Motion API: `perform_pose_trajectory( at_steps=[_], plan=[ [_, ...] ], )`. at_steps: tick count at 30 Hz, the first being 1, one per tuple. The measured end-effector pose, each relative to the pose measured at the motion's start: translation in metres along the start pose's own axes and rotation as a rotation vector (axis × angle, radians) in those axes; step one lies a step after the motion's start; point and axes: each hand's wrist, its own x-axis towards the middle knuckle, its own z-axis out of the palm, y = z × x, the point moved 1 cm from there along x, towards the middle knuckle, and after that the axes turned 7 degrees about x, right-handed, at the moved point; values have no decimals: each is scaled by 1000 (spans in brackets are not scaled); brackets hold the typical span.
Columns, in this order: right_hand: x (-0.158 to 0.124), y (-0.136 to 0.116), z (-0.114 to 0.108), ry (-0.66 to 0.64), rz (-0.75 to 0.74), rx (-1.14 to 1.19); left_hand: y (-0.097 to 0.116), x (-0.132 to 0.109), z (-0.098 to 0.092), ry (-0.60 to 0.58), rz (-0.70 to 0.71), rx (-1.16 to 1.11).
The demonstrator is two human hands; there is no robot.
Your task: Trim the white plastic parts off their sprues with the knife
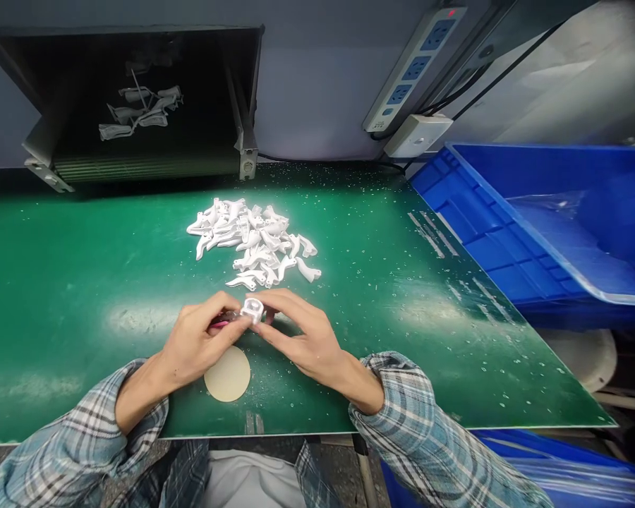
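Both hands meet above a green work mat (402, 317). My right hand (301, 333) grips a small white plastic part (252, 309) by its fingertips. My left hand (201, 342) is closed around a pink-handled tool (219, 324), whose tip is hidden at the white part. A heap of several similar curved white plastic parts (251, 240) lies just beyond my hands. Below my left hand lies a round beige disc (227, 374), close to my wrist but apart from it.
A large blue plastic crate (529, 219) lined with clear film stands beyond the mat's right side. A wall-mounted power strip (415, 70) sits above it. A dark shelf opening (137, 106) holds more white parts. Small white flecks dot the mat.
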Motion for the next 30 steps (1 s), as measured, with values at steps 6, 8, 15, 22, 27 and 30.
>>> perform_pose_trajectory(
  at_steps=[6, 8, 15, 22, 27, 30],
  plan=[
    [5, -2, 0, 6, 533, 537, -2, 2, -7, 52, 81, 240],
    [7, -4, -1, 21, 608, 570, -3, 1, -8, 140, 193, 439],
    [7, -3, -3, 24, 649, 591, -4, -1, -9, 241, 308, 881],
    [8, -9, -5, 19, 629, 531, -2, 0, -8, 164, 281, 935],
    [7, -12, -5, 22, 619, 499, 1, 1, -8, 159, 299, 936],
    [6, -11, -4, 37, 617, 501, 2, 0, -8, 151, 308, 909]
  ],
)
